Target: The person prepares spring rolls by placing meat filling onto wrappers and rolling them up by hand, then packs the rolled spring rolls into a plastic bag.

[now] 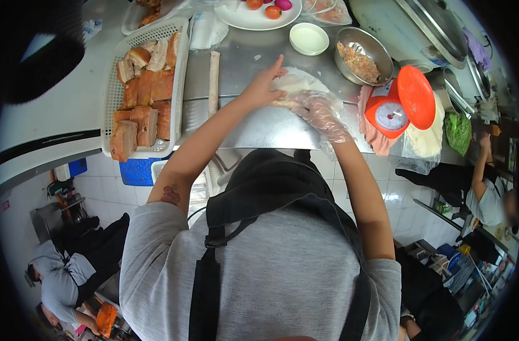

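A thin, round white sheet (298, 78) lies on the steel counter, with some filling near its front edge, partly hidden by the hands. My left hand (263, 85) is bare, its fingers spread and its thumb at the sheet's left edge. On the right, my right hand (322, 112) wears a clear plastic glove. Its fingers are bent over the front part of the sheet; what they grip is too hidden to tell. Behind the sheet stands a small bowl of pale liquid (309, 39), and to its right a metal bowl (385, 64) with a minced mixture.
A white basket (184, 74) of cooked meat pieces stands left, beside a rolling pin (214, 79). An orange scale (391, 116) and pink cloth (373, 132) are right. A white plate (237, 17) stands behind. Other people work at the lower left and right.
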`<state>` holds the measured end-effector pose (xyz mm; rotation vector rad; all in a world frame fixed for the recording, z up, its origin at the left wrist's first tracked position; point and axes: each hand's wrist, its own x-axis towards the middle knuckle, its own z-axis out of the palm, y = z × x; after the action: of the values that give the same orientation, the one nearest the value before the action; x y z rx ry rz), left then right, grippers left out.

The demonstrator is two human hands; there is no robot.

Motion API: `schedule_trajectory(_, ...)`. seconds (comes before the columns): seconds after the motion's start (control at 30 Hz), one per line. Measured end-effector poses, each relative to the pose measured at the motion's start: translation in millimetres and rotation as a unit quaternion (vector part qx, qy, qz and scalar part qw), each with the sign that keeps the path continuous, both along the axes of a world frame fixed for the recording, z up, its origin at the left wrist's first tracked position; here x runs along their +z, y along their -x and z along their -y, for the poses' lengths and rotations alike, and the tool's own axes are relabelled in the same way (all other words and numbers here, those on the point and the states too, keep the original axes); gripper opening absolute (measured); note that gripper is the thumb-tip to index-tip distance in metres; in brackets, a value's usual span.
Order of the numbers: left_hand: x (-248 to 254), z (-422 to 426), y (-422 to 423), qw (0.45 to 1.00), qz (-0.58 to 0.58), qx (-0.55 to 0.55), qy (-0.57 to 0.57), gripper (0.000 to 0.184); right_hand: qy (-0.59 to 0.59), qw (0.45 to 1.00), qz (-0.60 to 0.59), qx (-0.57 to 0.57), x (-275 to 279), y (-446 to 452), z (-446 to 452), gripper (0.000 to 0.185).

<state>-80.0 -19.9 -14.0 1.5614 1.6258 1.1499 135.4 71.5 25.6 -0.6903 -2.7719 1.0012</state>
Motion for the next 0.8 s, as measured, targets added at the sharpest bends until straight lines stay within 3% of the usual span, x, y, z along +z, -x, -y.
schedule_trajectory(0.13,21.2,-12.4,-4.2,0.997,-0.059,-0.001,0.041,0.11,-0.056,0.998,-0.022,0.034,-28.7,17.0,7.2,0.038)
schedule_trajectory(0.23,27.7,-20.2,-10.4,0.995,-0.066,0.014,0.08,0.108,-0.025,0.997,0.051,0.047,-13.0,26.7,10.1,0.042)
schedule_trajectory(0.33,26.3,-16.9,-13.0,0.989,-0.108,0.029,0.097,0.105,0.045,0.995,-0.019,0.082,-4.3,13.7,-6.5,0.039)
schedule_trajectory(0.43,26.0,-12.7,-16.3,0.988,-0.12,0.033,0.097,0.105,0.087,0.992,0.091,0.028,26.7,0.4,-14.6,0.034)
schedule_trajectory(0.47,24.1,-12.3,-16.2,0.987,-0.121,0.037,0.096,0.105,0.067,0.997,0.031,0.026,19.1,-9.6,-17.0,0.036)
schedule_trajectory(0.67,16.2,-7.1,-18.5,0.989,-0.118,0.045,0.079,0.102,0.122,0.988,0.087,-0.02,11.8,-37.9,-34.2,0.044)
schedule_trajectory(0.8,13.4,-3.9,-18.9,0.992,-0.102,0.048,0.059,0.098,0.096,0.988,0.113,-0.032,19.8,-45.7,-33.1,0.045)
